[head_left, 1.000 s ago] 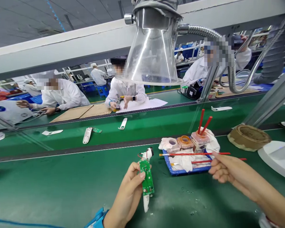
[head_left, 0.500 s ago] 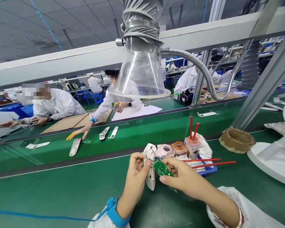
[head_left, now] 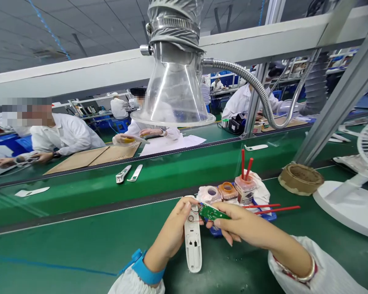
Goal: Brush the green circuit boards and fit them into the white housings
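In the head view, my left hand (head_left: pixel 175 224) is closed around the upper end of a long white plastic housing half (head_left: pixel 193 245), its hollow inner side facing me. The lower end points down over the green bench. My right hand (head_left: pixel 242 224) pinches a green circuit board (head_left: pixel 213 212) just right of the housing. Thin wires, one of them red, run between the board and the housing's upper part. The right fingers partly cover the board's right end and underside. Several small bottles, such as an orange-topped one (head_left: pixel 228 190), stand just beyond my hands.
Red sticks (head_left: pixel 277 208) lie across a blue tray behind my right hand. A brown tape roll (head_left: pixel 300 178) and a white fan (head_left: pixel 349 204) stand at right. Overhead hangs a clear extraction hood (head_left: pixel 174 90). White casing parts (head_left: pixel 135 173) lie on the green conveyor; co-workers sit beyond.
The housing has turned so its hollow side shows and its lower end reaches nearer me. The board lies flatter. A co-worker's hand has taken a casing and board off the conveyor.
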Motion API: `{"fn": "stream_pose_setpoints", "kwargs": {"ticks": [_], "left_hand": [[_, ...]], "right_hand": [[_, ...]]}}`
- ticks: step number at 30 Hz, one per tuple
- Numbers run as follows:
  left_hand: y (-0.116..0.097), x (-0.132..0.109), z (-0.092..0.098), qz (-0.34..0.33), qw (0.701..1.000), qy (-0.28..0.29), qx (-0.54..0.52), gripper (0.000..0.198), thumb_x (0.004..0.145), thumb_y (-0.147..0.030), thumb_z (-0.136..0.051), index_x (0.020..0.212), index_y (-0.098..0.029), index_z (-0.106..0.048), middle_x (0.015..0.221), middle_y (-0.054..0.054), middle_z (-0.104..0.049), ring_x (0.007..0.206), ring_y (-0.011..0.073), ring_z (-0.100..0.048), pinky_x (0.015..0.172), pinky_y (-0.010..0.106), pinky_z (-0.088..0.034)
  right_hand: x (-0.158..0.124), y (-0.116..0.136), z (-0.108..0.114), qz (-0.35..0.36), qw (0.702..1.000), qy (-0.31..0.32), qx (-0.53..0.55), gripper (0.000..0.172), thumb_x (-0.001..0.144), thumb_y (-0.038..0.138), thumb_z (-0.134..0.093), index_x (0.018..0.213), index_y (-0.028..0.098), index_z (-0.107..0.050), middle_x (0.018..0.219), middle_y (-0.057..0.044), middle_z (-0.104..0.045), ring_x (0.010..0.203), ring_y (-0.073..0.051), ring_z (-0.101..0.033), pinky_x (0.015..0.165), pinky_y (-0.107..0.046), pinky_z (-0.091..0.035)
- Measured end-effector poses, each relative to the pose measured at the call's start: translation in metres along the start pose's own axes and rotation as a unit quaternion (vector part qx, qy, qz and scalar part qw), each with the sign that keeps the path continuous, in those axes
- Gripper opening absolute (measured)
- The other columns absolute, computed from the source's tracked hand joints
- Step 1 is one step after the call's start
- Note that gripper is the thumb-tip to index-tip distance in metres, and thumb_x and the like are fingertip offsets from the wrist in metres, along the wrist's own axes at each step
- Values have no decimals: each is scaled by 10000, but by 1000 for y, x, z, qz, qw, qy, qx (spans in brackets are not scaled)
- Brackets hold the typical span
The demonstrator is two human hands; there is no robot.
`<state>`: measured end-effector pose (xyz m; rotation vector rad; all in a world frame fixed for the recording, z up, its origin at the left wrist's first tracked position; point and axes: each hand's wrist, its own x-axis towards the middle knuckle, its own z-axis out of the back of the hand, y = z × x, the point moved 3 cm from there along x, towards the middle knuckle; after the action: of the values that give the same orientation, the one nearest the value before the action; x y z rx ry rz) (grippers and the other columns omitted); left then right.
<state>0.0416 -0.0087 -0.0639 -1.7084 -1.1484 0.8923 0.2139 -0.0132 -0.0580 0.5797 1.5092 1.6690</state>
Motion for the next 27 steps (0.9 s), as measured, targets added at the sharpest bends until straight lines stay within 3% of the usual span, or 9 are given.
{"fn": "stream_pose_setpoints", "kwargs": {"ticks": [2,4,7,10,13,19,24,25,27], "left_hand": [[3,3,-2,-16,999,-30,28,217,845,-385,-536,1028,-275,-574,853,-22,-578,725,105,-578,717,236,-446],[5,5,-2,-44,995,-42,73,266,845,-374,-537,1097,-291,-552,920,-12,-571,804,128,-575,775,260,-437],[5,9,0,-114,974,-71,182,213,848,-380,-518,991,-248,-607,963,13,-571,856,161,-556,786,276,-422],[2,11,1,-163,938,-115,283,208,851,-361,-502,889,-214,-644,877,28,-603,802,175,-547,725,275,-413],[-3,11,-1,-169,914,-140,342,216,846,-328,-503,911,-216,-676,862,42,-630,785,191,-553,705,287,-404],[-9,0,-12,-184,860,-87,468,229,835,-255,-483,884,-245,-706,852,73,-592,771,213,-546,701,311,-416],[0,-3,-11,-158,794,-74,582,321,779,-241,-531,1081,-260,-640,1055,125,-537,750,233,-551,649,328,-412],[2,-3,-10,-147,786,-75,595,340,786,-234,-516,1106,-262,-628,1055,129,-532,722,226,-548,631,324,-405],[4,-1,-8,-132,781,-75,606,344,812,-222,-469,1117,-263,-624,990,119,-537,660,201,-529,595,305,-384]], "right_hand": [[0,2,3,27,995,-56,-72,259,900,277,-423,1126,212,-529,848,-23,-630,622,-114,-565,600,-229,-451],[0,8,1,67,984,-107,-125,309,912,277,-401,1201,232,-503,1041,-49,-608,894,-174,-586,800,-297,-464],[0,14,-11,116,966,-156,-170,346,932,281,-365,1261,242,-463,1250,-60,-503,1188,-203,-439,1004,-361,-358],[3,11,-29,145,954,-191,-180,366,949,303,-320,1302,244,-395,1295,-70,-448,1243,-194,-374,1047,-382,-320],[7,3,-44,153,948,-243,-137,400,954,359,-295,1327,215,-322,1340,-93,-383,1273,-190,-328,1076,-390,-290],[15,-9,-53,105,952,-277,-74,493,949,439,-246,1365,174,-253,1396,-120,-282,1337,-187,-212,1126,-421,-184],[14,-7,-53,70,961,-257,-66,548,938,465,-240,1403,179,-194,1398,-118,-228,1356,-205,-136,1130,-435,-146],[13,-6,-53,57,964,-251,-63,555,935,474,-244,1407,186,-195,1389,-118,-230,1344,-218,-169,1121,-437,-174],[12,-5,-52,38,971,-233,-39,563,932,492,-246,1412,203,-199,1344,-124,-268,1220,-232,-374,1041,-419,-338]]}}
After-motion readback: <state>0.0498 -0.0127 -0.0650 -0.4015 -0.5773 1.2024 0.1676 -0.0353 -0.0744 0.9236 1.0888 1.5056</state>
